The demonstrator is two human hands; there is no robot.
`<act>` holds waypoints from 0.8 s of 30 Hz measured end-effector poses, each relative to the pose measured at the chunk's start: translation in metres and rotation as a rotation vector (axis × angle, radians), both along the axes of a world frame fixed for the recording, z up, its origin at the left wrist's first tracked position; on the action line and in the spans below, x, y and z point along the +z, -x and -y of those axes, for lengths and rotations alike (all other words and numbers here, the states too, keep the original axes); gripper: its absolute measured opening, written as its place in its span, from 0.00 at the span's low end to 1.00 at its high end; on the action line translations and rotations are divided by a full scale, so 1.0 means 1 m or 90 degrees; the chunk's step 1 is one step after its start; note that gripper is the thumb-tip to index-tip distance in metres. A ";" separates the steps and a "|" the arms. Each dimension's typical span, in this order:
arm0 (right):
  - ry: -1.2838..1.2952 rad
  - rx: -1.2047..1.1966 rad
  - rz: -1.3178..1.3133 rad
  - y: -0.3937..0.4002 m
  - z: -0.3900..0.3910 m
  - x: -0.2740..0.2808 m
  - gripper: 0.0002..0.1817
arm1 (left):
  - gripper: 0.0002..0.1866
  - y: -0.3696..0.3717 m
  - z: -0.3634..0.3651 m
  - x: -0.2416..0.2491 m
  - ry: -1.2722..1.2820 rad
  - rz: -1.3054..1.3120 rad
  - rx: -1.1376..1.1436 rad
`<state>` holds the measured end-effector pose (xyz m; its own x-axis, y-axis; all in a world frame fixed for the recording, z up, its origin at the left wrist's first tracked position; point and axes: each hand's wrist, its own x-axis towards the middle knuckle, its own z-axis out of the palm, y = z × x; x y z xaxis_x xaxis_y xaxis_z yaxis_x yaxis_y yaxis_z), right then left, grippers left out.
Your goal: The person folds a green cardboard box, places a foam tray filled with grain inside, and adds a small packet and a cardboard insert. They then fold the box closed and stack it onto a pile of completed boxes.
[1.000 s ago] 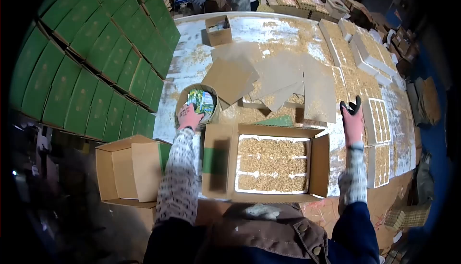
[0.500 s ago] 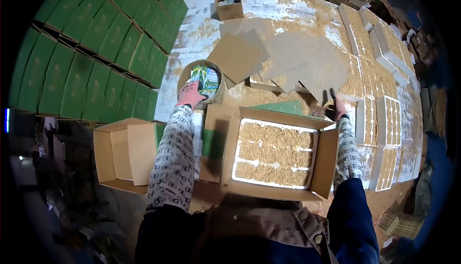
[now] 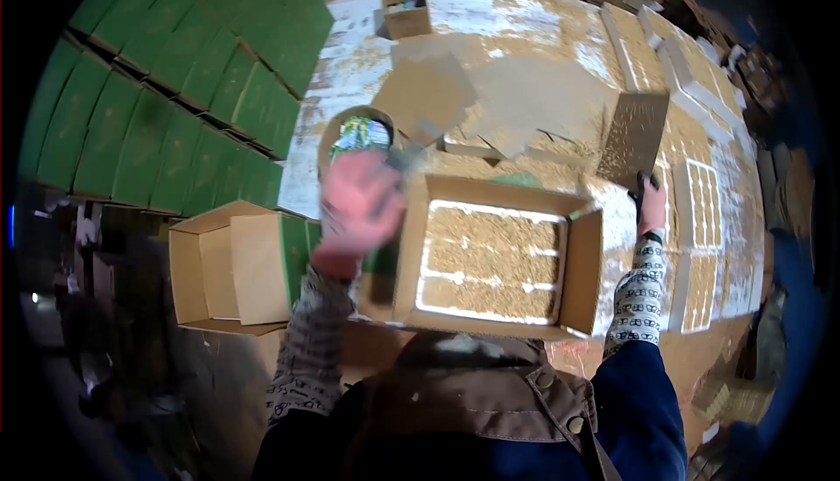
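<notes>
My left hand [image 3: 360, 205], in a pink glove, hovers between the round tub [image 3: 324, 144] and the open cardboard box [image 3: 411, 258]. Motion smears its fingers, and I cannot tell whether they hold anything. Green-and-blue printed packets [image 3: 363, 134] lie inside the tub. In the box sits a white foam tray [image 3: 423, 293] filled with loose tan grain-like material. At the right, my right hand [image 3: 650, 204], in a pink and black glove, grips the lower edge of a brown cardboard sheet [image 3: 632, 135] that is tilted up off the table, with bits scattered on its face.
More cardboard sheets [image 3: 542, 96] lie mid-table, and a small box [image 3: 406, 13] stands behind them. Filled foam trays [image 3: 700, 201] line the right side. Stacked green boxes [image 3: 166, 70] wall the left. An open box [image 3: 210, 262] sits at the near left.
My left hand has left the tub and moved toward me, near the box. My right hand has moved slightly right and nearer, lifting a cardboard sheet up on edge.
</notes>
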<state>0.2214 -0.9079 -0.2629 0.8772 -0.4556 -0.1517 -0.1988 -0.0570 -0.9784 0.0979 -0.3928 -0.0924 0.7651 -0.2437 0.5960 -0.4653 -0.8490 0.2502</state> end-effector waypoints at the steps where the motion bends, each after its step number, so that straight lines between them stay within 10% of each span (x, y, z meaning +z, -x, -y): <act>1: 0.212 0.036 0.082 0.022 -0.026 0.060 0.18 | 0.09 0.012 0.025 0.005 -0.095 0.009 -0.162; 5: 0.642 0.203 0.416 0.108 -0.134 0.205 0.23 | 0.20 0.058 0.050 -0.038 -0.486 -0.140 -0.255; 7: 0.806 0.561 0.284 0.158 -0.164 0.240 0.21 | 0.33 0.060 0.046 0.027 -0.264 -0.363 -0.128; 8: 0.519 0.654 0.144 0.178 -0.183 0.236 0.18 | 0.32 0.071 0.031 0.030 -0.198 -0.299 -0.058; 9: 0.839 0.815 0.365 0.190 -0.183 0.215 0.17 | 0.32 0.081 0.016 0.030 -0.126 -0.239 0.014; 13: 0.769 1.140 -0.179 0.177 -0.192 0.170 0.27 | 0.37 0.095 0.000 -0.040 0.485 -0.494 -0.083; 17: 0.618 0.934 -0.003 0.172 -0.164 0.227 0.30 | 0.31 0.095 -0.002 -0.038 0.240 -0.346 -0.017; 19: 0.396 0.584 -0.088 0.164 -0.117 0.230 0.29 | 0.26 0.099 0.002 -0.034 0.162 -0.315 -0.007; 24: 0.048 0.461 -0.272 0.142 -0.146 0.078 0.26 | 0.40 0.072 0.036 -0.086 -0.179 -0.349 -0.208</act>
